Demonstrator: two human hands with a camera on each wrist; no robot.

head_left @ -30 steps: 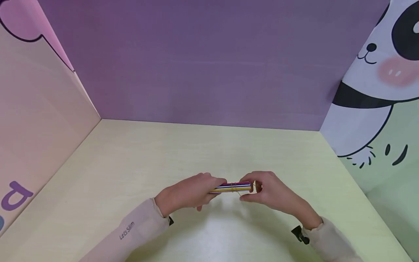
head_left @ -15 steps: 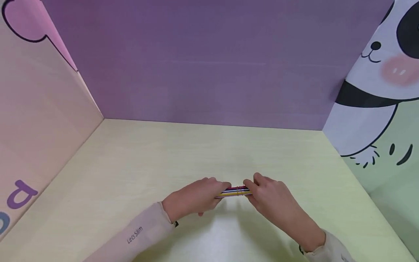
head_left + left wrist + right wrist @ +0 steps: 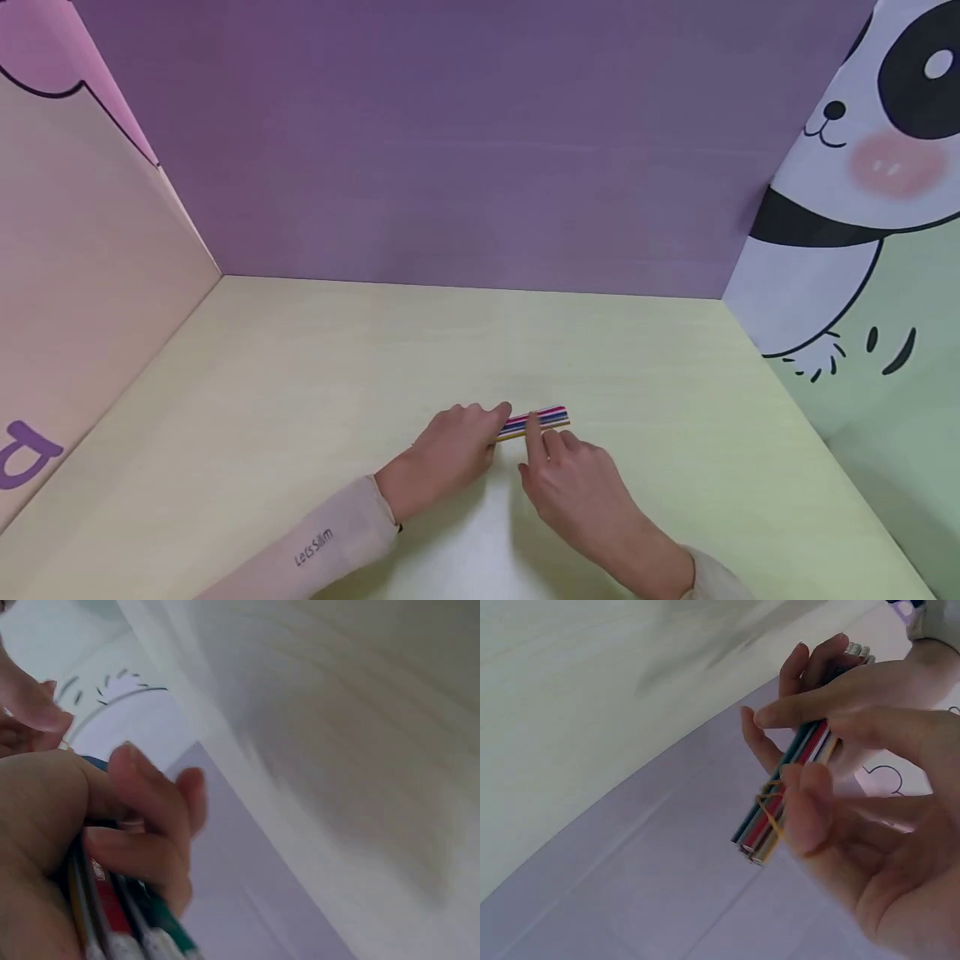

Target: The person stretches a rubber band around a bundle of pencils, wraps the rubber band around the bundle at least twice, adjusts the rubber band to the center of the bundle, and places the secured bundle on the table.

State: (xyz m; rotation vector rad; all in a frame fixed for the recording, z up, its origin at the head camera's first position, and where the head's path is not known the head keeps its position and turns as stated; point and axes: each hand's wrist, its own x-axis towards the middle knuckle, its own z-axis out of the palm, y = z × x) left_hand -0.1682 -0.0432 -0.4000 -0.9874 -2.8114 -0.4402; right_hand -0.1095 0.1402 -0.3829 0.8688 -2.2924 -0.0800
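A bundle of striped, multicoloured pencils (image 3: 555, 417) is held above the table. My left hand (image 3: 452, 451) grips it around its left part, with the thumb along the top. In the left wrist view, pencils (image 3: 111, 907) with pale ends stick out below the curled fingers. A thin yellow-orange rubber band (image 3: 771, 814) loops around the bundle near its other end, and one strand stretches to my right hand's fingers. My right hand (image 3: 583, 490) is at the bundle's near side, index finger over the pencils, the band caught by its fingers. Part of the band is hidden behind those fingers.
The pale table (image 3: 360, 342) spreads beneath both hands. A purple panel (image 3: 480, 167) closes off the back. A pinkish panel (image 3: 90, 250) stands at the left, and a panda-printed panel (image 3: 885, 267) at the right.
My right hand went from the bundle's right end to its near side, below it, uncovering that end. The bundle now tilts slightly up to the right. The left hand keeps its grip.
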